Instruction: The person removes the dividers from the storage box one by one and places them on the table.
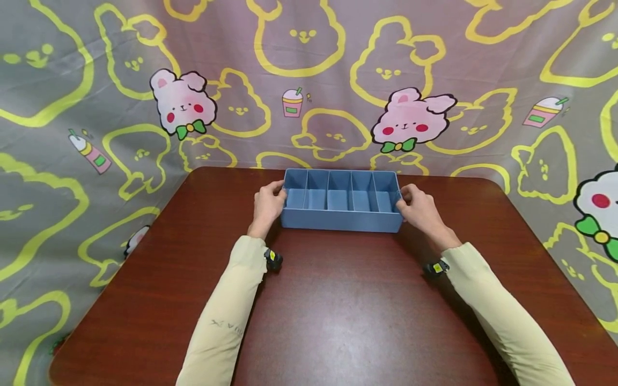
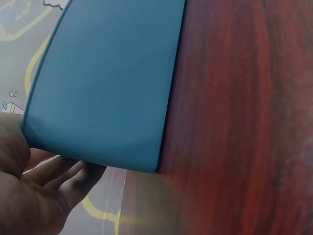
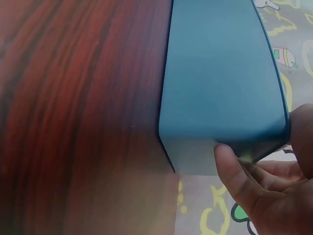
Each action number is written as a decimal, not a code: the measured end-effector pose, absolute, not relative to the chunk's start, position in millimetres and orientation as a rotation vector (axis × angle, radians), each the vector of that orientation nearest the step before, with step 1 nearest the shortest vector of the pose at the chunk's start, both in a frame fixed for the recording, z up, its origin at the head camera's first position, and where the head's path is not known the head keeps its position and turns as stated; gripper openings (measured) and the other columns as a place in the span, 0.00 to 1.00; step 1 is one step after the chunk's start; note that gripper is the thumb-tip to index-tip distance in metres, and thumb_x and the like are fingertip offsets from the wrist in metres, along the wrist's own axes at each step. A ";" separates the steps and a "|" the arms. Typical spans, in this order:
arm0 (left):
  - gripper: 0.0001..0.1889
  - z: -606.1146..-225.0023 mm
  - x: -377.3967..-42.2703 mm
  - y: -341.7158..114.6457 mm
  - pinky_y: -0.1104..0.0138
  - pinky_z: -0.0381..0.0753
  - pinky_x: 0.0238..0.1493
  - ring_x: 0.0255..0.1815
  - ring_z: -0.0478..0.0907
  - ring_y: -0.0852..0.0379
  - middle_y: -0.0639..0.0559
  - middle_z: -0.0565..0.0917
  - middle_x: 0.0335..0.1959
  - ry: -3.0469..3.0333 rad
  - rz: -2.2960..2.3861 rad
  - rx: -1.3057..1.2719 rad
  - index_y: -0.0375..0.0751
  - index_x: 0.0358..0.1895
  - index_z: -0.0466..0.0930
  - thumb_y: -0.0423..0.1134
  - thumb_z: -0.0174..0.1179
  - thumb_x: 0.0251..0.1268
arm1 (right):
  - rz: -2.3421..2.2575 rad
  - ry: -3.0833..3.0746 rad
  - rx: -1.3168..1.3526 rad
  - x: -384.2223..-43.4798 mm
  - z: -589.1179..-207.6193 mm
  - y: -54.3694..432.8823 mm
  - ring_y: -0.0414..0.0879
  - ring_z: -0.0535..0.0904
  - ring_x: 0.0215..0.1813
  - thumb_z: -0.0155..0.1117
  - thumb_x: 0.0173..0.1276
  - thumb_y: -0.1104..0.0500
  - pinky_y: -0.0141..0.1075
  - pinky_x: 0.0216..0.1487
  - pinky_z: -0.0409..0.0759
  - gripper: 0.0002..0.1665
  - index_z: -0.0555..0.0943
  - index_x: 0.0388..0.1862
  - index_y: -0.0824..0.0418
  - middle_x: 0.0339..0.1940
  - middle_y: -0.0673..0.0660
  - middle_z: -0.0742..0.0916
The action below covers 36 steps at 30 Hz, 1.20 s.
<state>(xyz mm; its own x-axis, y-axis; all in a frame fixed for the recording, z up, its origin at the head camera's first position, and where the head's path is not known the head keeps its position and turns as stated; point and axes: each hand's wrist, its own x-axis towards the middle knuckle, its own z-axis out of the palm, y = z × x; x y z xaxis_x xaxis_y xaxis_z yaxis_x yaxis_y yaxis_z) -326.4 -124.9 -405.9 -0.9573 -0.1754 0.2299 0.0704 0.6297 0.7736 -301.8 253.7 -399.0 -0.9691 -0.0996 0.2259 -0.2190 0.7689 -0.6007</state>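
Observation:
A long blue divided storage box stands near the far side of the table, its row of several compartments facing up with nothing inside them. My left hand grips the box's left end, thumb at the top rim and fingers against the outer end wall. At the opposite end, my right hand holds the box the same way. The left wrist view has the fingers bent along the end wall. In the right wrist view a fingertip presses that end's outer face. The box's underside is hidden.
The dark red-brown wooden table has rounded corners and a glossy reflection in front of the box. A patterned cloth with cartoon animals hangs behind the table and along both sides. Each wrist bears a small black camera.

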 end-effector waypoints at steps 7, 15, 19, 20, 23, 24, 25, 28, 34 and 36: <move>0.20 -406.9 -331.2 -127.7 0.56 0.77 0.42 0.40 0.83 0.45 0.47 0.85 0.56 -2.589 -1.252 0.088 0.51 0.64 0.78 0.44 0.54 0.71 | 0.991 -2.777 0.249 -304.9 -399.9 253.0 0.49 0.82 0.27 0.51 0.68 0.60 0.39 0.28 0.82 0.22 0.71 0.57 0.71 0.45 0.68 0.84; 0.19 -407.1 -336.5 -130.2 0.52 0.78 0.50 0.48 0.82 0.44 0.47 0.87 0.51 -2.580 -1.268 0.089 0.50 0.62 0.79 0.42 0.55 0.70 | 0.996 -2.789 0.256 -305.8 -399.2 251.3 0.49 0.83 0.27 0.51 0.69 0.60 0.40 0.29 0.82 0.22 0.71 0.58 0.71 0.45 0.68 0.83; 0.19 -406.4 -336.1 -130.9 0.51 0.77 0.53 0.51 0.81 0.43 0.47 0.87 0.50 -2.578 -1.290 0.109 0.50 0.62 0.79 0.43 0.55 0.70 | 0.998 -2.795 0.249 -305.9 -399.5 251.2 0.48 0.83 0.27 0.51 0.69 0.60 0.41 0.31 0.83 0.21 0.71 0.58 0.70 0.46 0.68 0.83; 0.19 -406.1 -335.6 -130.9 0.51 0.77 0.53 0.51 0.81 0.43 0.47 0.87 0.50 -2.574 -1.300 0.111 0.50 0.62 0.79 0.43 0.55 0.70 | 0.999 -2.797 0.247 -305.7 -399.6 251.3 0.48 0.83 0.27 0.51 0.69 0.59 0.41 0.31 0.83 0.21 0.71 0.58 0.69 0.46 0.67 0.83; 0.19 -405.7 -334.7 -131.7 0.51 0.76 0.56 0.54 0.80 0.43 0.46 0.87 0.50 -2.566 -1.313 0.106 0.49 0.62 0.80 0.43 0.56 0.70 | 1.010 -2.799 0.252 -305.1 -400.4 251.6 0.49 0.83 0.27 0.51 0.70 0.59 0.42 0.32 0.83 0.22 0.70 0.58 0.69 0.47 0.68 0.83; 0.19 -405.8 -334.7 -131.9 0.51 0.76 0.56 0.55 0.80 0.43 0.46 0.87 0.50 -2.570 -1.315 0.101 0.49 0.62 0.79 0.43 0.55 0.71 | 1.013 -2.801 0.251 -304.8 -400.6 252.0 0.49 0.83 0.27 0.51 0.70 0.59 0.42 0.32 0.83 0.22 0.70 0.59 0.69 0.47 0.68 0.83; 0.19 -405.9 -334.7 -132.1 0.51 0.76 0.57 0.56 0.80 0.43 0.46 0.87 0.51 -2.575 -1.318 0.093 0.49 0.63 0.79 0.43 0.55 0.71 | 1.016 -2.803 0.248 -304.6 -401.0 252.7 0.50 0.84 0.27 0.51 0.70 0.59 0.42 0.32 0.83 0.22 0.70 0.59 0.69 0.47 0.68 0.83; 0.20 -406.1 -334.6 -132.2 0.52 0.76 0.57 0.57 0.79 0.43 0.46 0.86 0.53 -2.606 -1.335 0.080 0.49 0.64 0.78 0.43 0.54 0.72 | 1.015 -2.808 0.240 -304.1 -400.5 254.7 0.49 0.84 0.27 0.51 0.70 0.59 0.41 0.31 0.84 0.21 0.71 0.58 0.69 0.46 0.68 0.83; 0.20 -404.7 -334.3 -133.1 0.52 0.75 0.59 0.59 0.78 0.44 0.45 0.85 0.55 -2.625 -1.333 0.084 0.50 0.65 0.77 0.45 0.53 0.73 | 0.918 -2.764 0.241 -309.0 -394.9 255.0 0.51 0.83 0.32 0.51 0.70 0.58 0.44 0.36 0.81 0.20 0.74 0.57 0.68 0.46 0.67 0.85; 0.20 -403.4 -334.3 -134.0 0.51 0.75 0.59 0.58 0.78 0.44 0.45 0.85 0.54 -2.617 -1.323 0.080 0.49 0.65 0.77 0.44 0.53 0.72 | 0.899 -2.740 0.236 -311.7 -392.4 253.0 0.54 0.82 0.38 0.51 0.70 0.58 0.47 0.40 0.79 0.20 0.74 0.56 0.68 0.48 0.67 0.84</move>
